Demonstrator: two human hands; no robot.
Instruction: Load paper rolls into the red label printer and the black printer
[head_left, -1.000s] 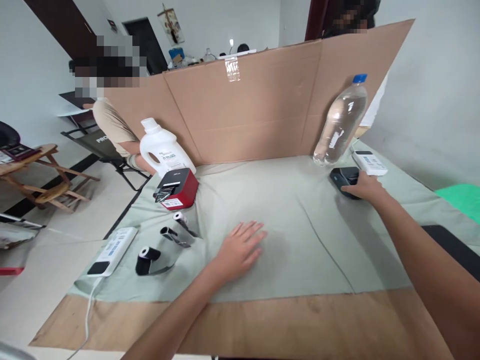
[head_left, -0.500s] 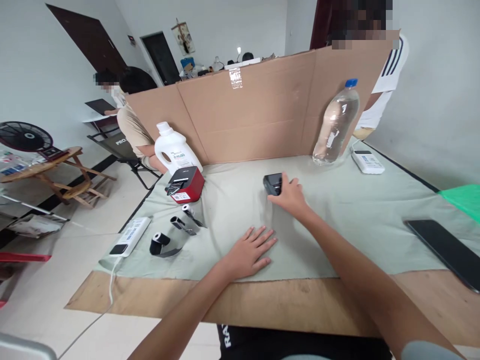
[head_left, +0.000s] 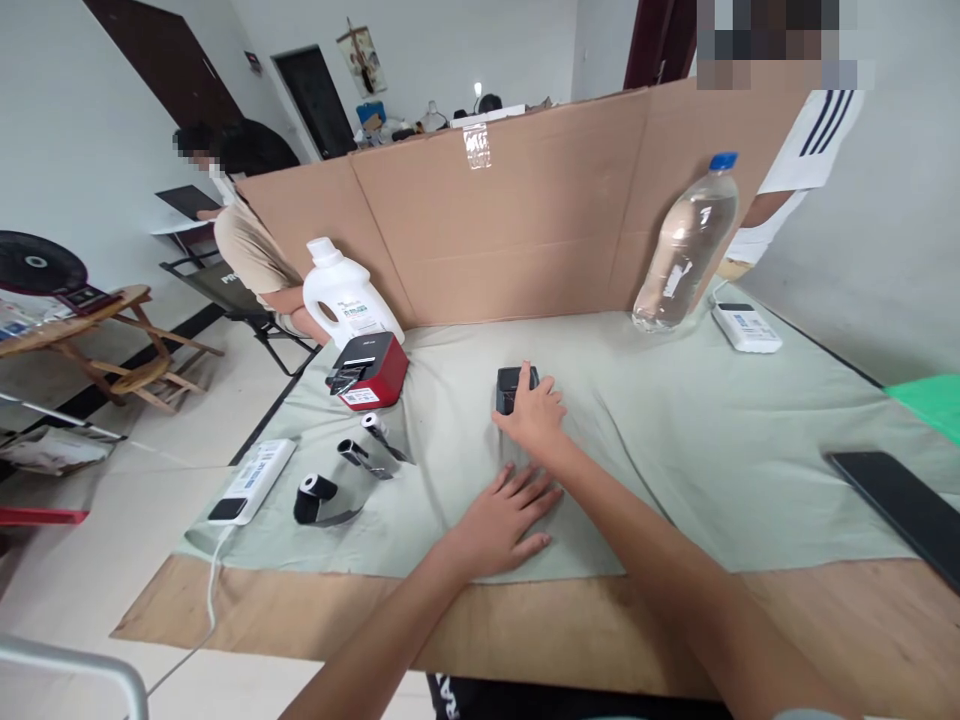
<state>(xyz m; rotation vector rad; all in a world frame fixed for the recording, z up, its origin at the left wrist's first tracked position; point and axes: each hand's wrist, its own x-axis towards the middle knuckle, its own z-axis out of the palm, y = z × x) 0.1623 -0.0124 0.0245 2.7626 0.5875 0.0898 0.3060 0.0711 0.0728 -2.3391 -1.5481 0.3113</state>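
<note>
My right hand (head_left: 534, 415) grips a small black device (head_left: 510, 386) on the pale green cloth (head_left: 675, 440) near the table's middle. My left hand (head_left: 504, 518) lies flat on the cloth just in front of it, fingers spread, holding nothing. To the left stand a red and black label printer (head_left: 367, 370) and three black label rolls (head_left: 315, 497), (head_left: 352, 452), (head_left: 373, 425).
A white detergent bottle (head_left: 346, 300) and a clear water bottle (head_left: 684, 248) stand before a cardboard screen (head_left: 510, 220). White power strips lie at left (head_left: 251, 480) and far right (head_left: 744, 326). A black phone (head_left: 896, 497) rests at the right edge. Other people sit and stand behind the screen.
My right hand has carried the black device from the far right beside the water bottle to the middle of the cloth. My left hand stayed flat on the cloth.
</note>
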